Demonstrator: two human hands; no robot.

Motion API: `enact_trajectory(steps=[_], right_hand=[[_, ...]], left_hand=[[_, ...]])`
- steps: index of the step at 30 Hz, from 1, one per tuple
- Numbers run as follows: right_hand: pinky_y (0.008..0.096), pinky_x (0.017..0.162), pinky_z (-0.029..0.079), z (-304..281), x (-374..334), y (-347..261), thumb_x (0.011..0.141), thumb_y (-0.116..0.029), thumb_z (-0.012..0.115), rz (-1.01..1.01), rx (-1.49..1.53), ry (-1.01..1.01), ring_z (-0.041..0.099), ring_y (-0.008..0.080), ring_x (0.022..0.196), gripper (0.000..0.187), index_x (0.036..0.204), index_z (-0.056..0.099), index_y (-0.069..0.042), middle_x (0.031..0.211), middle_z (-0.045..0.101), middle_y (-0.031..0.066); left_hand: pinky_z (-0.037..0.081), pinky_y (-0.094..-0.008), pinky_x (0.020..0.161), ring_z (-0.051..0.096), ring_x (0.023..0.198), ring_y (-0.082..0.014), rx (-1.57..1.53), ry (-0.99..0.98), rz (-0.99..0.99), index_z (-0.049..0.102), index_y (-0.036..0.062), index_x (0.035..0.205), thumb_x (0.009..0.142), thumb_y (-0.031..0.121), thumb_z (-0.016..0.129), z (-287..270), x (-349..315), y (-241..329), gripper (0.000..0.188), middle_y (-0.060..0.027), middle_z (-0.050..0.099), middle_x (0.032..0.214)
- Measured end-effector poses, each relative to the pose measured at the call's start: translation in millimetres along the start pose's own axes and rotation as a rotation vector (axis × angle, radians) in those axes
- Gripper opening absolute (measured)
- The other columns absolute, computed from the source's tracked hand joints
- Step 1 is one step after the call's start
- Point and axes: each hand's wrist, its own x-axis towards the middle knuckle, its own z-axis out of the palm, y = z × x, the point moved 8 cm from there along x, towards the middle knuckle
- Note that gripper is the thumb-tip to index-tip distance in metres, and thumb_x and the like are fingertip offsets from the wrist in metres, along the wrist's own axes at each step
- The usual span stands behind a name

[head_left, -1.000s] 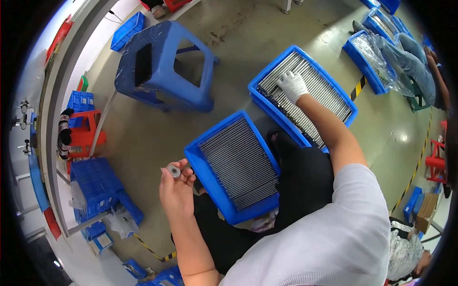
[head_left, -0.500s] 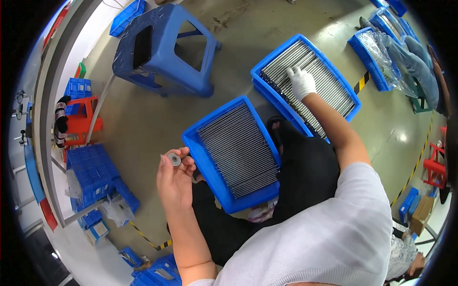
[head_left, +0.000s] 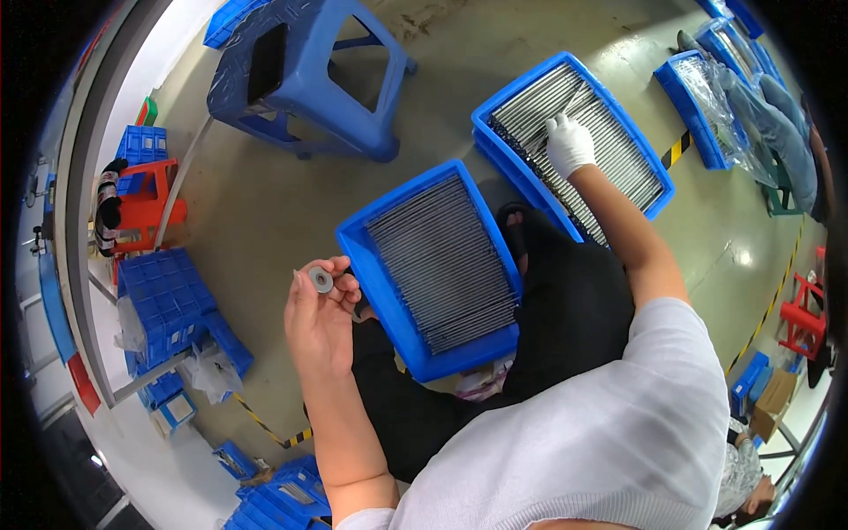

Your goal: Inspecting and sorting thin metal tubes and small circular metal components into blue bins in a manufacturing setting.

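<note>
My bare left hand (head_left: pixel 323 309) pinches a small round grey metal ring (head_left: pixel 321 280) with a hole in its middle, held up beside the near crate's left rim. My right hand (head_left: pixel 571 147), in a white glove, is over the far blue crate (head_left: pixel 658 206), which is filled with rows of shiny metal rods (head_left: pixel 609 146). Its fingers are closed on one metal rod (head_left: pixel 576 95), which lies at a slant across the rows. The near blue crate (head_left: pixel 358 252), in front of my legs, holds closely packed thin metal rods (head_left: pixel 442 265).
A blue plastic stool (head_left: pixel 305 71) with a dark phone (head_left: pixel 268 64) on it stands at the far left. Stacked blue crates (head_left: pixel 168 296) and a red stool (head_left: pixel 159 205) are along the left side. Plastic-wrapped crates (head_left: pixel 698 106) and another person's legs (head_left: pixel 773 124) are at the far right.
My right hand has drawn slightly nearer, and its fingers have closed on a rod that now lies at a slant. The left hand still holds the ring, moved slightly left.
</note>
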Motion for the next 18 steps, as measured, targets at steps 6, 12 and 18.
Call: enact_trajectory(steps=[6, 12, 18], right_hand=[[0.0417, 0.071, 0.053, 2.6, -5.1, 4.0, 0.083, -0.012, 0.051, 0.039, 0.024, -0.058, 0.063, 0.0309, 0.087, 0.014, 0.090, 0.060, -0.005, 0.091, 0.061, 0.0146], [0.0425, 0.074, 0.052, -4.0, 0.8, 3.3, 0.080, -0.026, 0.066, 0.111, 0.071, -0.072, 0.063, 0.0311, 0.090, 0.024, 0.093, 0.061, -0.007, 0.093, 0.064, 0.0128], [0.0438, 0.076, 0.052, -5.4, 2.5, 5.1, 0.081, -0.027, 0.065, 0.136, 0.100, -0.101, 0.062, 0.0324, 0.092, 0.024, 0.094, 0.062, -0.007, 0.095, 0.063, 0.0143]], left_hand=[[0.046, -0.0299, 0.075, 0.055, 0.085, -0.0167, -0.013, 0.007, -0.006, 0.058, 0.0034, 0.103, 0.099, 0.037, 0.045, -1.8, -0.8, -0.6, 0.036, -0.0113, 0.061, 0.106], [0.046, -0.0292, 0.075, 0.056, 0.084, -0.0166, -0.009, -0.014, -0.011, 0.058, 0.0033, 0.103, 0.099, 0.036, 0.046, -1.7, -1.6, -1.8, 0.036, -0.0114, 0.061, 0.105], [0.046, -0.0291, 0.074, 0.057, 0.084, -0.0165, -0.012, 0.000, -0.004, 0.058, 0.0029, 0.102, 0.099, 0.036, 0.046, -2.9, -0.8, 0.1, 0.035, -0.0116, 0.061, 0.105]])
